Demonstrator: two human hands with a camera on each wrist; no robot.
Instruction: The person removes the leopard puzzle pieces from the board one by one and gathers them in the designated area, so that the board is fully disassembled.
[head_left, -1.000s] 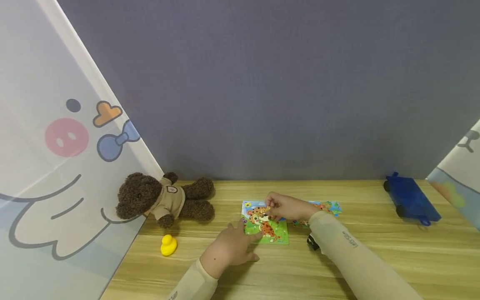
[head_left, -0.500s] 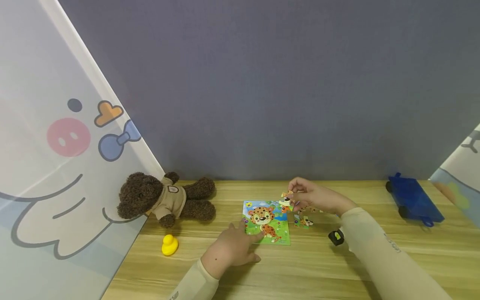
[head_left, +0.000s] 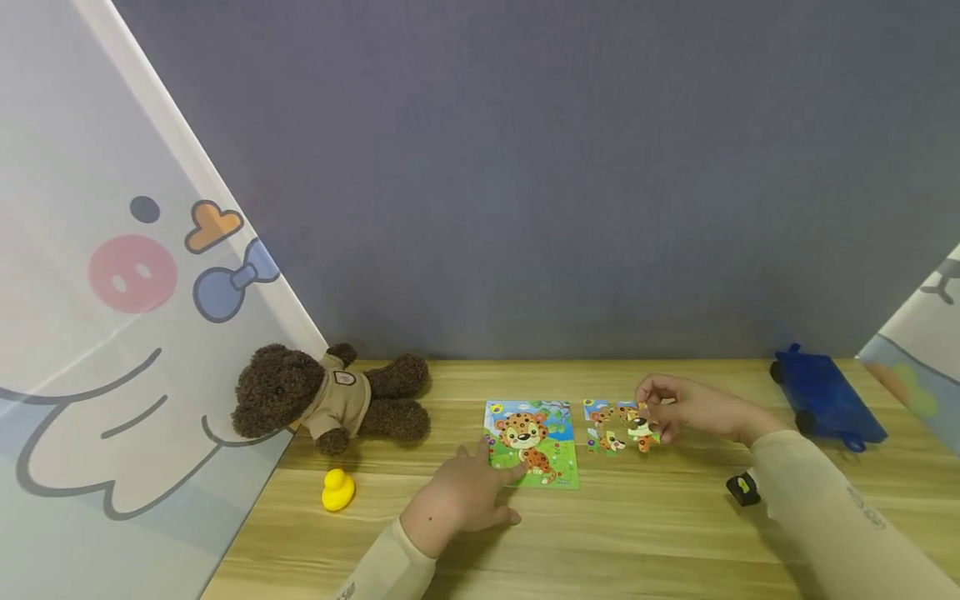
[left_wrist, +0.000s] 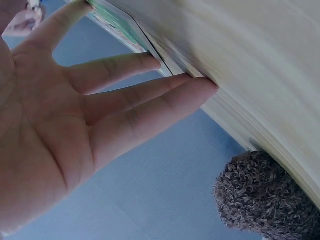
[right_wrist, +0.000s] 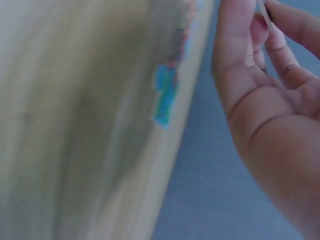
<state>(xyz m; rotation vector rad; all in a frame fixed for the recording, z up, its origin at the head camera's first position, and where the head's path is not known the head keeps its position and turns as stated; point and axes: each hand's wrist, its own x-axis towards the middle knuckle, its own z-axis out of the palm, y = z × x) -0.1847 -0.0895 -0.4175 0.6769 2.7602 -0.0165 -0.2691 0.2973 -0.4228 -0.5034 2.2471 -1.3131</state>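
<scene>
A square leopard picture card [head_left: 558, 471] lies flat on the wooden table. My left hand [head_left: 467, 492] is spread at its lower left, and its straight fingertips [left_wrist: 152, 61] rest at the card's edge. Thumb and fingers of my right hand [head_left: 693, 407] pinch a jigsaw puzzle piece [head_left: 643, 435] with a spotted leopard print. This piece is over the right end of a group of puzzle pieces [head_left: 600, 412] lying to the right of the card. In the right wrist view, a blurred blue and green puzzle piece [right_wrist: 166, 95] lies on the table, and the pinched one shows only as a thin edge.
A brown teddy bear [head_left: 348, 404] lies at the back left, with a yellow rubber duck [head_left: 338, 490] in front of it. A blue wheeled toy cart [head_left: 825, 396] stands at the back right. A grey panel [head_left: 525, 183] rises behind the table [head_left: 600, 542].
My right hand has carried the pinched puzzle piece from above the leopard card to the right, over the loose pieces, which now show more fully. My left hand has stayed in place.
</scene>
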